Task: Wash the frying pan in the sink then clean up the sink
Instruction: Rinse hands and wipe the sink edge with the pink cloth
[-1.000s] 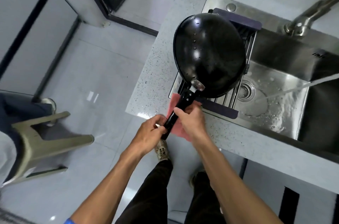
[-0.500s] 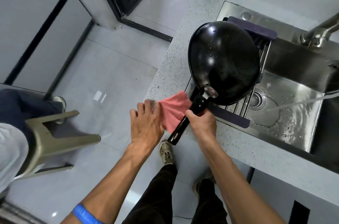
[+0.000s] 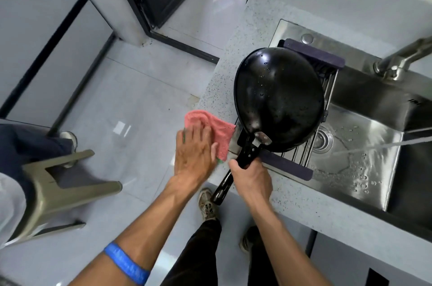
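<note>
The right hand (image 3: 251, 178) gripped the frying pan (image 3: 279, 98) handle, pan inverted on the sink's (image 3: 364, 168) drying rack (image 3: 301, 155). The left hand's (image 3: 194, 153) flat fingers (image 3: 203, 132) pressed a pink cloth (image 3: 210, 129) at the desk (image 3: 301, 203) edge.

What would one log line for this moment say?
left hand: flat on pink cloth, countertop | right hand: grips frying pan handle | pan: on sink rack | water running

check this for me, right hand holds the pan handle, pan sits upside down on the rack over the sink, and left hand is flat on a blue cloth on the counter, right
Nearly. The cloth is pink, not blue; the blue thing is the band on the left wrist. The head view shows the rest as you say: the right hand grips the handle of the pan, which lies upside down on the rack over the sink, and the left hand lies flat on the cloth.
</note>
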A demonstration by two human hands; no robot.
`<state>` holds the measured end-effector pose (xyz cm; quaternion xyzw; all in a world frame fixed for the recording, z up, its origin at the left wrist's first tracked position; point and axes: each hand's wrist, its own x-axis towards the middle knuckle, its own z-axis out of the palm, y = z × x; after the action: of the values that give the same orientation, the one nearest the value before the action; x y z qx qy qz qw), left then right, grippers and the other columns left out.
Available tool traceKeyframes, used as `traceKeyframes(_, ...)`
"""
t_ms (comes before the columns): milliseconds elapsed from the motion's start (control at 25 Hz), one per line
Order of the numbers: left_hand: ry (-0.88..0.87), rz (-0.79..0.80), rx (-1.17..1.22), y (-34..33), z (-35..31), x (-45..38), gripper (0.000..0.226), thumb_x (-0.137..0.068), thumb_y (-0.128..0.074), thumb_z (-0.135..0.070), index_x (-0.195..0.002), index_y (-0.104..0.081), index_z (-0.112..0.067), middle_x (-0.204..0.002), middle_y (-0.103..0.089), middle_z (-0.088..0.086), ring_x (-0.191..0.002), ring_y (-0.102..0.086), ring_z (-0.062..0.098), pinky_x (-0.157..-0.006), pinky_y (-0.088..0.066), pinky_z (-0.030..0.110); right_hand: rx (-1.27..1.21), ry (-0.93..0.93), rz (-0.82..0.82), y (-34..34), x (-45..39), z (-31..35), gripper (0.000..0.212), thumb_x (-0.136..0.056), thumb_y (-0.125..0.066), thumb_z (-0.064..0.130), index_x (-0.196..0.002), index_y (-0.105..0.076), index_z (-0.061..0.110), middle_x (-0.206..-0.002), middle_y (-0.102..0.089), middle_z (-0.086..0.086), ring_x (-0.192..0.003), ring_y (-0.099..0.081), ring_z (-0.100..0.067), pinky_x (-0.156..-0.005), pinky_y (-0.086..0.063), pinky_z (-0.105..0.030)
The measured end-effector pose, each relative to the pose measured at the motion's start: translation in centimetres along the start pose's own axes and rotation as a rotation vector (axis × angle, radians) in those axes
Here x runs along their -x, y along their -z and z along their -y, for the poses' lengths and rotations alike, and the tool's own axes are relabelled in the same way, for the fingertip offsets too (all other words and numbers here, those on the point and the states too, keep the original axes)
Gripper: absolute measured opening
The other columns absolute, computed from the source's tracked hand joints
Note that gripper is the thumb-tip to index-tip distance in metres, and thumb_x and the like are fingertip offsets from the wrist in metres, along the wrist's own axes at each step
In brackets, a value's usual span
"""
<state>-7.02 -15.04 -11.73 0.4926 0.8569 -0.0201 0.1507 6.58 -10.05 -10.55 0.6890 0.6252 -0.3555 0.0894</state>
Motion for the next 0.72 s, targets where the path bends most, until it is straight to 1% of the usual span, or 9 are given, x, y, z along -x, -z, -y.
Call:
traceKeyframes(40, 0.009, 0.05, 0.036, -0.6, -0.9, 0.8, 0.06, -0.1, -0.027, -0.045, -0.151, -0.022, -0.013, -0.159, -0.018, 0.012, -0.144, -0.019, 0.032, -0.117, -0.01, 0.051, 0.004, 0.0, 0.008, 0.2, 0.0, -0.1, 0.043, -0.083, -0.053, 0.056, -0.099, -0.057, 0.016, -0.084, -0.062, 0.002, -0.077, -0.055, -0.021, -0.068, -0.039, -0.032)
traceKeyframes(120, 0.034, 0.168, 0.066, -1.9, -1.6, 1.3, 0.066, -0.102, -0.02, -0.048, -0.155, 0.004, -0.018, -0.161, 0.017, 0.007, -0.148, 0.013, 0.028, -0.117, 0.006, 0.052, 0.005, 0.023, 0.042, 0.6, -0.2, 0.1, 0.038, -0.082, -0.054, 0.055, -0.093, -0.061, 0.02, -0.08, -0.064, 0.005, -0.075, -0.056, -0.02, -0.068, -0.041, -0.031)
traceKeyframes(200, 0.016, 0.221, 0.063, -2.3, -1.2, -1.1, 0.069, -0.101, -0.019, -0.053, -0.153, 0.015, -0.024, -0.156, 0.031, 0.001, -0.144, 0.026, 0.024, -0.115, 0.009, 0.055, 0.066, 0.074, 0.079, 1.7, -0.7, -0.2, 0.041, -0.082, -0.053, 0.058, -0.081, -0.068, 0.019, -0.074, -0.068, 0.005, -0.073, -0.062, -0.02, -0.066, -0.047, -0.031)
traceKeyframes(280, -0.03, 0.26, 0.03, -1.3, -0.6, -4.1, 0.071, -0.099, -0.02, -0.057, -0.151, 0.018, -0.028, -0.154, 0.033, -0.004, -0.145, 0.026, 0.021, -0.114, 0.008, 0.058, 0.184, 0.165, 0.105, 3.4, -1.1, -0.5, 0.054, -0.085, -0.049, 0.065, -0.074, -0.068, 0.015, -0.075, -0.07, 0.0, -0.076, -0.067, -0.026, -0.065, -0.048, -0.032)
traceKeyframes(320, -0.035, 0.255, 0.042, -0.5, -0.2, -5.7, 0.072, -0.099, -0.021, -0.058, -0.151, 0.018, -0.029, -0.154, 0.033, -0.006, -0.145, 0.025, 0.019, -0.113, 0.008, 0.059, 0.198, 0.23, 0.099, 4.4, -1.5, -0.2, 0.056, -0.087, -0.047, 0.065, -0.069, -0.063, 0.015, -0.075, -0.069, -0.003, -0.078, -0.066, -0.029, -0.065, -0.045, -0.033)
traceKeyframes(440, -0.047, 0.307, 0.039, 1.5, -0.1, -10.4, 0.074, -0.098, -0.029, -0.057, -0.152, 0.015, -0.031, -0.156, 0.03, -0.008, -0.146, 0.022, 0.017, -0.112, 0.008, 0.061, 0.171, 0.423, 0.055, 8.1, -3.7, 1.7, 0.049, -0.094, -0.049, 0.052, -0.061, -0.041, 0.016, -0.064, -0.056, 0.0, -0.068, -0.055, -0.029, -0.061, -0.036, -0.035)
traceKeyframes(520, -0.074, 0.331, 0.044, 2.4, -0.2, -13.2, 0.076, -0.098, -0.032, -0.056, -0.151, 0.016, -0.031, -0.157, 0.029, -0.008, -0.146, 0.02, 0.017, -0.112, 0.008, 0.061, 0.116, 0.543, 0.003, 10.3, -5.9, 4.0, 0.044, -0.096, -0.052, 0.042, -0.063, -0.041, 0.015, -0.056, -0.05, 0.002, -0.058, -0.053, -0.027, -0.056, -0.037, -0.035)
traceKeyframes(600, -0.118, 0.314, 0.04, 2.7, 0.3, -15.8, 0.076, -0.098, -0.034, -0.055, -0.151, 0.015, -0.032, -0.157, 0.028, -0.009, -0.147, 0.019, 0.017, -0.114, 0.006, 0.06, 0.056, 0.626, -0.063, 12.0, -8.6, 6.7, 0.04, -0.096, -0.055, 0.038, -0.064, -0.046, 0.015, -0.053, -0.054, 0.001, -0.052, -0.053, -0.025, -0.053, -0.04, -0.035)
traceKeyframes(720, -0.217, 0.281, 0.051, 3.7, 0.5, -19.8, 0.075, -0.098, -0.035, -0.054, -0.152, 0.013, -0.033, -0.158, 0.025, -0.009, -0.148, 0.017, 0.019, -0.114, 0.005, 0.059, 0.091, 0.703, -0.197, 13.7, -12.9, 10.7, 0.035, -0.095, -0.058, 0.037, -0.067, -0.049, 0.018, -0.057, -0.055, 0.001, -0.056, -0.053, -0.027, -0.054, -0.039, -0.033)
